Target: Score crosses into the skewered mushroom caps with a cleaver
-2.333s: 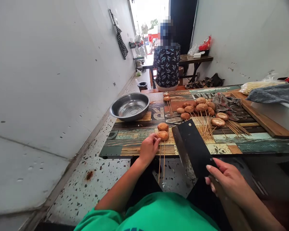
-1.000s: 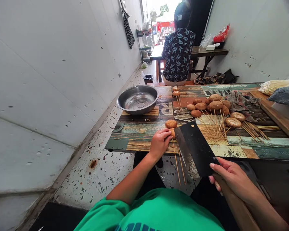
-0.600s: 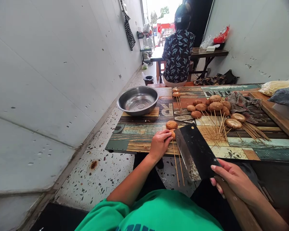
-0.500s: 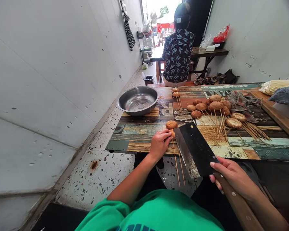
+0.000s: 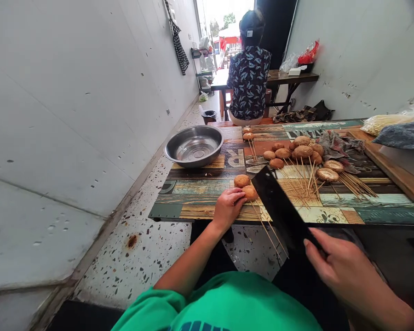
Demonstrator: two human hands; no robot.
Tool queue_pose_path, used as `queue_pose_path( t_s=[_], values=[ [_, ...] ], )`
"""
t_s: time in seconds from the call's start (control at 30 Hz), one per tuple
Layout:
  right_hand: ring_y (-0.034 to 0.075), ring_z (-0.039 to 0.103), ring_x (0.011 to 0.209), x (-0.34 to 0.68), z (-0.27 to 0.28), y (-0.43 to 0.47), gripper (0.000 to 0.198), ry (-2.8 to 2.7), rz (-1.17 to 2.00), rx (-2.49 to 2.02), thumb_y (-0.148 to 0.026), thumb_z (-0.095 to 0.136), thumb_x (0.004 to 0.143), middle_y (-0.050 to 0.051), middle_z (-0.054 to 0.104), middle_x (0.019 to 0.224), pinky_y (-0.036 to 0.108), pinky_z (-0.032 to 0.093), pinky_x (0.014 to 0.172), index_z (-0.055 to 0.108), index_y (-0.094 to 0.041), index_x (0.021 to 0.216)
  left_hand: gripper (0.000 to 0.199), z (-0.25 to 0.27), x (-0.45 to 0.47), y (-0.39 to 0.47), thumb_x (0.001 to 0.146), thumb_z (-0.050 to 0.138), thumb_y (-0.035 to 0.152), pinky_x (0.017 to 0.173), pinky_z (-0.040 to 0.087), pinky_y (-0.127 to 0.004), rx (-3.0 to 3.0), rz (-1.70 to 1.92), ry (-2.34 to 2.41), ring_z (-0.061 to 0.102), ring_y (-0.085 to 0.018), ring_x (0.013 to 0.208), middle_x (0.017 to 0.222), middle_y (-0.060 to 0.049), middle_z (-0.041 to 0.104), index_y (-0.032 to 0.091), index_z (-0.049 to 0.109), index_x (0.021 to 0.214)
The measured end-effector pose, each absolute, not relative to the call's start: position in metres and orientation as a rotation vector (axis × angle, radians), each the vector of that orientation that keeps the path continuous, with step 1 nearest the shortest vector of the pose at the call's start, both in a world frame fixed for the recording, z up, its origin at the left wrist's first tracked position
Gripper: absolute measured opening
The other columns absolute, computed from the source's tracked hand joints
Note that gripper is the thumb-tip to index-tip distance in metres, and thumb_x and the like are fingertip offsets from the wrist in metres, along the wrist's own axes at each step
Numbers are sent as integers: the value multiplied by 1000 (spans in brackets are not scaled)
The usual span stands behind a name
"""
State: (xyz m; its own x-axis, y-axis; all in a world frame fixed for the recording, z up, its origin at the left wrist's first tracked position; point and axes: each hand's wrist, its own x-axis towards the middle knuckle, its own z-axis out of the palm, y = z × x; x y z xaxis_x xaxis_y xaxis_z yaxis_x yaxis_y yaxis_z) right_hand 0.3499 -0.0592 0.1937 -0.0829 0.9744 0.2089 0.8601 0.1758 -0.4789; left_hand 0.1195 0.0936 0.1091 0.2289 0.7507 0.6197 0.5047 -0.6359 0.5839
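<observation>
My left hand (image 5: 228,209) lies at the table's near edge, fingers pressed on a brown mushroom cap (image 5: 250,193). Two thin wooden skewers (image 5: 266,228) run from that cap over the edge toward me. A second mushroom cap (image 5: 242,180) touches it on the far side. In my right hand (image 5: 340,259) is a dark, broad cleaver (image 5: 279,207), gripped at the handle, its blade tilted just right of the mushrooms. Whether the blade touches a cap I cannot tell. Farther right lies a heap of skewered mushrooms (image 5: 302,152), beside a bundle of bare sticks (image 5: 360,185).
A steel basin (image 5: 169,151) stands at the table's left. Another skewered pair of mushrooms (image 5: 248,136) lies at the far edge. A crumpled cloth (image 5: 343,147) and a wooden board (image 5: 396,165) are at right. A person (image 5: 248,82) sits beyond, back turned.
The cleaver has turned more edge-on and come away from the mushroom, showing more of its cap. The skewers' near ends have swung to the right. My left hand stays on the mushroom.
</observation>
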Motion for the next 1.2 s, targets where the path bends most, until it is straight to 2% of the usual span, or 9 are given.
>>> queue_pose_path(
  t_s=[0.1,0.23,0.4,0.77,1.2],
  values=[
    [19,64,50,338,193,-64,29,-2313,-227,-1578,-15,39,88,7,69,64,30,41,45,66,-9,97,9,110,119,93,83,67,22,83,55,-33,2322,1350,1156,66,-18,91,98,-7,72,19,73,89],
    [18,60,44,326,200,-65,29,-2456,-507,-1595,-6,44,80,7,64,58,31,36,41,70,-6,92,11,115,119,90,86,62,19,83,53,-32,2365,1280,1134,65,-18,90,98,-6,71,19,72,90],
    [17,57,41,318,208,-65,25,-2456,-549,-1628,-4,54,70,3,58,50,29,34,38,73,-7,87,11,119,118,88,85,62,17,82,52,-31,2369,1226,1146,64,-18,91,97,-5,71,20,72,89],
    [17,57,43,315,206,-73,39,-2534,-594,-1659,1,56,57,5,59,52,25,35,35,74,-5,92,11,118,118,87,83,63,16,86,52,-30,2370,1244,1117,64,-17,95,100,-5,70,20,71,90],
    [18,56,40,303,212,-72,38,-2553,-776,-1660,3,56,53,4,56,49,23,36,33,75,-7,85,16,121,119,87,83,56,10,80,52,-29,2370,1201,1171,64,-18,86,91,-6,71,18,69,86]
  ],
)
